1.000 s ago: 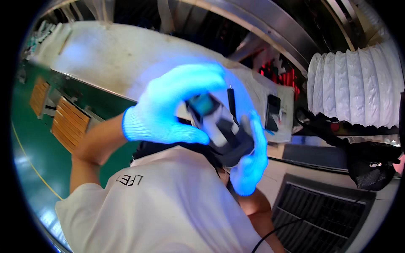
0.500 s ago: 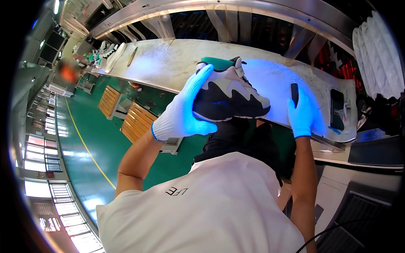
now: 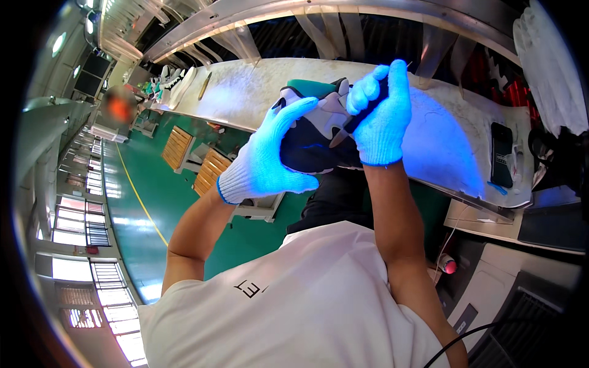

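"Where do we find the shoe (image 3: 310, 136)?"

"We see it in the middle, held up at the near edge of a long pale bench (image 3: 438, 138), in front of the wearer's white shirt (image 3: 307, 294). It is black, grey and pale, its teal-lined opening turned upward."

"And what are the hands doing?"

"Both wear white knit gloves, glowing blue under the light. We see the left hand (image 3: 267, 150) grasping the shoe at its heel end, spread around it. The right hand (image 3: 388, 119) is curled into a fist about a dark tool (image 3: 373, 105), right by the other end, hiding the toe from us. We cannot tell whether the tool touches the shoe."

"What else can we make out?"

"A black phone (image 3: 501, 153) lies toward the bench's right end, and more shoes (image 3: 169, 81) stand at its far left. Beyond the left forearm, we notice two slatted wooden seats (image 3: 178, 147) on a green floor (image 3: 138, 190). A pale ribbed duct (image 3: 548, 73) hangs at upper right."
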A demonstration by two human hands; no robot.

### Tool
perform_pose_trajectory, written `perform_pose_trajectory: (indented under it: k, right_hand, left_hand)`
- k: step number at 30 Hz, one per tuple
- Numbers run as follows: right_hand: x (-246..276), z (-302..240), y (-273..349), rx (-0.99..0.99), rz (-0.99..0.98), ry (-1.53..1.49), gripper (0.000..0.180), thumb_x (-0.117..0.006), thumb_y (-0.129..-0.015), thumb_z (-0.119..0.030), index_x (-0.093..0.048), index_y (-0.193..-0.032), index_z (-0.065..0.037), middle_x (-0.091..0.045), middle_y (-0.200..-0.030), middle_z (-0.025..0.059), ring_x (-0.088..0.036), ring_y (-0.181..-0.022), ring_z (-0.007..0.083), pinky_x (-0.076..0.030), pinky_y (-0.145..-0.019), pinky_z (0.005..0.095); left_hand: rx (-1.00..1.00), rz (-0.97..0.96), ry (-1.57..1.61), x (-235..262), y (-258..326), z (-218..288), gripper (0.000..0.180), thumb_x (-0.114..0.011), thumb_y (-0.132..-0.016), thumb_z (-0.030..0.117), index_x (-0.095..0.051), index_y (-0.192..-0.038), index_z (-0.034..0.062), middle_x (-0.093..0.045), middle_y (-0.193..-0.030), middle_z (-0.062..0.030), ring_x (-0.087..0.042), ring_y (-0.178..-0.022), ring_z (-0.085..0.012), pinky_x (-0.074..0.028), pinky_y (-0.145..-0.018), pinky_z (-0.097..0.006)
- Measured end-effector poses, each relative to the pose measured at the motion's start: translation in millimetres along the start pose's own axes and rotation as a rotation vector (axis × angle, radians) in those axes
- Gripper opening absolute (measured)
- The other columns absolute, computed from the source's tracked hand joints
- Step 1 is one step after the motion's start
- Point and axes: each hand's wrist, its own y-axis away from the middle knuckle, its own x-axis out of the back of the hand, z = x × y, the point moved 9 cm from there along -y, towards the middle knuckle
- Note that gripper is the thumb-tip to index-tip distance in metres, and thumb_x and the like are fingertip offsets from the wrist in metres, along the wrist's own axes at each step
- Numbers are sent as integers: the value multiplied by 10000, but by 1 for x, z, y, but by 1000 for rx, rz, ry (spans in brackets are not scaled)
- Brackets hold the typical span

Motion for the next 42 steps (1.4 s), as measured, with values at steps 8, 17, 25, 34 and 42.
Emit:
perform_pose_trajectory:
  k: [8, 17, 25, 34, 42]
  right_hand:
    - [0, -1, 12, 31, -47, 15, 470, -521, -1196, -489, -613, -904, -132, -536, -650, 12, -539, -536, 156, -455, -478, 336]
    - [-19, 15, 11, -102, -527, -505, 569, -398, -1202, -590, -711, -1013, -155, -521, -689, 18, -490, -555, 183, -425, -511, 368]
    - [13, 14, 12, -68, -179, -246, 558, -415, -1186, -625, -678, -958, -188, -526, -698, -7, -498, -568, 173, -400, -515, 340]
    - [15, 19, 20, -116, -399, -199, 497, -480, -1176, -590, -655, -1014, -155, -528, -701, 12, -493, -555, 172, -411, -506, 357]
    - [15, 41, 25, -71, -222, -56, 443, -512, -1190, -512, -665, -1036, -127, -561, -712, 30, -529, -588, 174, -441, -517, 350]
  left_hand:
    - [69, 22, -2, -3, -4, 0, 1259, -1058, -619, 277, -433, -1705, 156, -485, -1607, -228, -552, -1456, -409, -492, -1206, -501]
    - [-27, 22, -23, -3, -7, 6, 1193, -1091, -590, 327, -546, -1635, 147, -551, -1555, -191, -582, -1426, -371, -503, -1188, -472]
    - [75, 126, 96, -4, 5, -12, 1071, -1095, -609, 306, -640, -1542, 42, -648, -1467, -132, -618, -1377, -256, -475, -1215, -434]
    - [189, 215, 303, -6, 27, -53, 997, -1038, -614, 205, -651, -1520, 52, -668, -1423, -104, -621, -1336, -236, -468, -1198, -387]
    - [402, 358, 552, -17, 44, -87, 913, -953, -600, 25, -684, -1472, 58, -672, -1326, -85, -665, -1198, -210, -556, -1078, -340]
